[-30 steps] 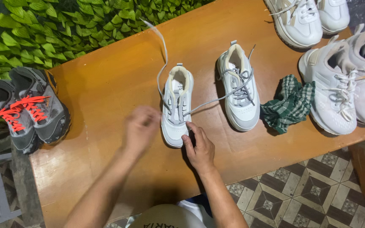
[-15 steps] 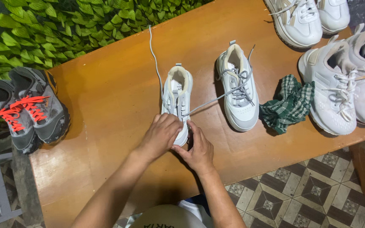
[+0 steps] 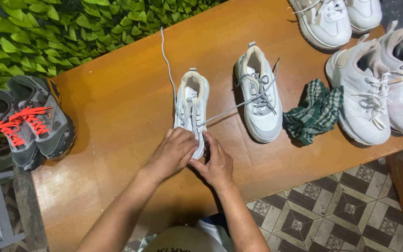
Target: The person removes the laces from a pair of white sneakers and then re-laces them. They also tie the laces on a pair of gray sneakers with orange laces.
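Note:
A white sneaker [image 3: 191, 101] sits in the middle of the wooden table [image 3: 117, 107], toe toward me. Both my hands are at its toe. My left hand [image 3: 176, 150] grips the toe from the left and covers it. My right hand [image 3: 217, 161] presses against the toe from the right, fingers on the sole edge. A grey lace [image 3: 166, 58] runs from the shoe up the table, and its other end crosses toward the second white sneaker [image 3: 260, 93], which stands laced to the right.
A green checked cloth [image 3: 316, 112] lies right of the laced sneaker. More white sneakers [image 3: 367, 88] stand at the right and top right. Grey shoes with orange laces [image 3: 31, 123] sit at the table's left edge. Green leaf wall behind; tiled floor below.
My left hand moved right from the bare table onto the sneaker's toe and now meets my right hand there. The upper lace end straightened along the table.

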